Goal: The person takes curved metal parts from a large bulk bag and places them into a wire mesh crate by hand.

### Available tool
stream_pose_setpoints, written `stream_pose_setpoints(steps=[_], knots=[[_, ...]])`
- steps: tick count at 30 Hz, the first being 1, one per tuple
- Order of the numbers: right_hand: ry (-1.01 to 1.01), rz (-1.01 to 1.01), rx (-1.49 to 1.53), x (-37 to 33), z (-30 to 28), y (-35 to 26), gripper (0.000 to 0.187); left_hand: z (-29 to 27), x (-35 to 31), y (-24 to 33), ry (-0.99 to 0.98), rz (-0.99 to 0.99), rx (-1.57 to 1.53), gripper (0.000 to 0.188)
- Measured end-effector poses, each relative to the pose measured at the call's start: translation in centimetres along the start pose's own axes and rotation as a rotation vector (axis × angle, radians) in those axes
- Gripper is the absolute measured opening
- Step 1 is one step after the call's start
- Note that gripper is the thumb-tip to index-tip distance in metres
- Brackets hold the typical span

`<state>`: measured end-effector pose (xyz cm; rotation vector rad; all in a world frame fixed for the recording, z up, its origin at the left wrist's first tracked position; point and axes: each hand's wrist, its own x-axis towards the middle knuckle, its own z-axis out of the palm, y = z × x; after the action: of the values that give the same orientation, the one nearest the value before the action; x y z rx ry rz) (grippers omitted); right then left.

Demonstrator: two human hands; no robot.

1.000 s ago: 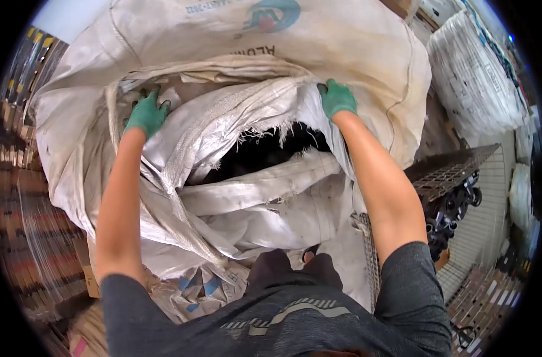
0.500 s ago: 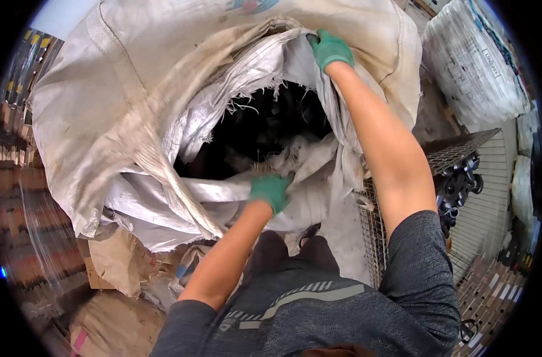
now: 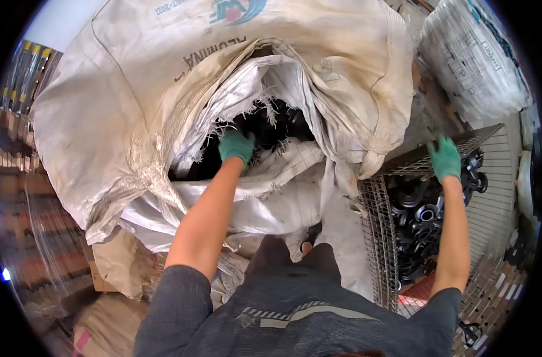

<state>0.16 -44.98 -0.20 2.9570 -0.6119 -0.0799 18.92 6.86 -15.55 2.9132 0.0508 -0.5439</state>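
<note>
A large dirty-white woven bulk bag (image 3: 74,125) stands in front of me, its mouth gaping and its torn edges frayed. My left hand (image 3: 236,146), in a green glove, reaches into that dark mouth. Its fingers look apart, and nothing shows in them, though the tips are partly lost in shadow. Dark objects (image 3: 289,122) lie inside the bag, too dim to name. On the right, my right hand (image 3: 445,159), also green-gloved, is over the upper edge of a wire mesh basket (image 3: 375,238), fingers spread. Black ring-shaped parts (image 3: 425,213) fill much of the basket.
Stacked flat goods in clear wrap (image 3: 38,238) line the left side. Brown paper sacks (image 3: 119,262) lie at the lower left. A plastic-wrapped white bundle (image 3: 476,59) stands at the far right. The basket's mesh wall borders the space right of my legs.
My right hand has let go of the bag's rim and moved right to the wire basket. My left hand has left the near bag edge and gone into the mouth, which sags narrower.
</note>
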Motion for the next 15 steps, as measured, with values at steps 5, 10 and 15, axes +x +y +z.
stream_pose_setpoints(steps=[5,10,15], knots=[[-0.294,0.004,0.008,-0.9,8.6,8.8,0.031,7.0,9.3,-5.6,0.211,-0.006,-0.416,0.072],[0.06,-0.059,0.202,1.2,11.1,5.8,0.029,5.2,10.1,-9.0,0.114,-0.059,-0.485,0.064],[0.133,-0.001,0.227,0.4,10.3,7.4,0.031,-3.5,-3.1,-0.9,-0.005,-0.151,-0.845,0.047]])
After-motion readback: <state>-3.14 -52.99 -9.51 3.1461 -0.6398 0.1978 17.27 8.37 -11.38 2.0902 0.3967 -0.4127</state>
